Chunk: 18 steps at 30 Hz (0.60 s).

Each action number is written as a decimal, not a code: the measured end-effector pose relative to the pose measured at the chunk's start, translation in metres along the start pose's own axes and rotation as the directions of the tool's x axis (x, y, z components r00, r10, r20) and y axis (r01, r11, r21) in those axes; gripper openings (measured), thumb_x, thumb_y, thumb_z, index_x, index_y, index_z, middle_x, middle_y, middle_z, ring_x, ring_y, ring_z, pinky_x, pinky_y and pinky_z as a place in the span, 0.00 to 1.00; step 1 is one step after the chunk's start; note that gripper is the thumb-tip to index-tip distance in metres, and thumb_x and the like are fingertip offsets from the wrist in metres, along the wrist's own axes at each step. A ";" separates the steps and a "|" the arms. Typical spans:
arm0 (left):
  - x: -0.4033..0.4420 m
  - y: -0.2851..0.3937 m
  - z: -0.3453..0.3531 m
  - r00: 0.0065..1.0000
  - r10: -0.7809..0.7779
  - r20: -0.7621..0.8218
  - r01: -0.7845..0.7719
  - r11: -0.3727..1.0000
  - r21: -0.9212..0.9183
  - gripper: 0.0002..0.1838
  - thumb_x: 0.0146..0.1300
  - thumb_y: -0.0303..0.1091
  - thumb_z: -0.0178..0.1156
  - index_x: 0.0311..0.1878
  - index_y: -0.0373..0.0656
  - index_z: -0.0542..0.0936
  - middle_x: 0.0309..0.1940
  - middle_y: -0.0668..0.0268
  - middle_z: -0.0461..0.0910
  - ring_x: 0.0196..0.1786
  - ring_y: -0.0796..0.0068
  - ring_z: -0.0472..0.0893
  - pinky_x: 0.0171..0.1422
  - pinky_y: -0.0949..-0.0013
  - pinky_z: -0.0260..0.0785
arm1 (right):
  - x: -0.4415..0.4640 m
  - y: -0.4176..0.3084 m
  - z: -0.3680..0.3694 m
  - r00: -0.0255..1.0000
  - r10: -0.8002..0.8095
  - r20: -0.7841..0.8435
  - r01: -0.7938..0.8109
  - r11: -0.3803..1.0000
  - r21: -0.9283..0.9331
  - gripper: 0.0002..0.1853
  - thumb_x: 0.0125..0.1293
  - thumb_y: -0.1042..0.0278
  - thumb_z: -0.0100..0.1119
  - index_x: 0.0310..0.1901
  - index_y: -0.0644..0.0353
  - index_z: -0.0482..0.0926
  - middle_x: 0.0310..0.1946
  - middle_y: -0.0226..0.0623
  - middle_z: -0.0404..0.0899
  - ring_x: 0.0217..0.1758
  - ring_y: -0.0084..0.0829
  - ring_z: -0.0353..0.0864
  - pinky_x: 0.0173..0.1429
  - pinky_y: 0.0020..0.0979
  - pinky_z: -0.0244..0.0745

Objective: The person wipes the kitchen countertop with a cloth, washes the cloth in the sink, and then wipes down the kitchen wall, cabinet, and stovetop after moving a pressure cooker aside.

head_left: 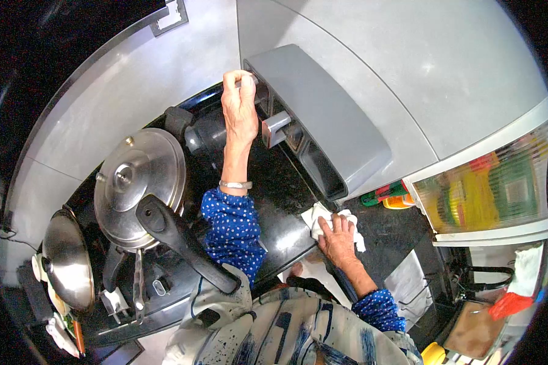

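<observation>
My left hand is closed at the upper left end of a grey rack against the wall; what its fingers grip there is hard to make out. Just to its right, a grey block-like piece sticks out of the rack's front slots. Lower right, my right hand presses on a crumpled white cloth at the edge of the black counter, its fingers bent over the cloth.
A steel pressure cooker with a long black handle stands left of my left arm. Beyond it are a domed steel lid and utensils. At the right are green and orange items and a shelf with packets.
</observation>
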<state>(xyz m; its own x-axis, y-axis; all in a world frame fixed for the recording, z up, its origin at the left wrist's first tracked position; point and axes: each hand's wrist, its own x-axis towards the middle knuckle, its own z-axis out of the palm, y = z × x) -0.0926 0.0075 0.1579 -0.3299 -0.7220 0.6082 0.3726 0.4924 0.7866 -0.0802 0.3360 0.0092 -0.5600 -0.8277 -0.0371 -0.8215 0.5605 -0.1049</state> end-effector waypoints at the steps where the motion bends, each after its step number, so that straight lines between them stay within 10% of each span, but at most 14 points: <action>1: 0.000 -0.001 0.000 1.000 -0.008 0.004 0.008 1.000 0.010 0.13 0.68 0.41 0.46 0.42 0.40 0.71 0.31 0.72 0.65 0.33 0.82 0.61 0.40 0.77 0.58 | 0.000 0.000 0.001 1.000 -0.001 0.003 0.001 1.000 0.000 0.29 0.52 0.59 0.58 0.58 0.49 0.67 0.54 0.47 0.64 0.59 0.48 0.59 0.59 0.52 0.54; 9: 0.004 -0.019 0.007 0.981 0.167 -0.098 -0.161 0.985 0.066 0.33 0.67 0.59 0.34 0.54 0.34 0.64 0.50 0.55 0.62 0.57 0.62 0.62 0.65 0.62 0.48 | 0.002 -0.001 0.000 1.000 0.008 0.029 -0.008 1.000 -0.019 0.29 0.53 0.59 0.57 0.59 0.49 0.66 0.55 0.47 0.63 0.60 0.48 0.58 0.60 0.53 0.52; 18: 0.009 -0.025 0.001 0.971 0.235 -0.044 -0.233 0.972 0.037 0.32 0.69 0.55 0.32 0.60 0.33 0.62 0.57 0.53 0.64 0.62 0.60 0.62 0.67 0.61 0.49 | 0.003 0.000 0.003 0.999 -0.034 0.001 0.034 0.999 -0.038 0.29 0.53 0.61 0.57 0.59 0.49 0.65 0.54 0.49 0.62 0.59 0.49 0.59 0.59 0.51 0.54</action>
<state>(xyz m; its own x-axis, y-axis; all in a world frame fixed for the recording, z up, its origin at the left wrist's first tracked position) -0.1054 -0.0108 0.1443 -0.1950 -0.6068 0.7705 0.4073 0.6646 0.6265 -0.0815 0.3331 0.0058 -0.5319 -0.8461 -0.0347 -0.8434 0.5330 -0.0685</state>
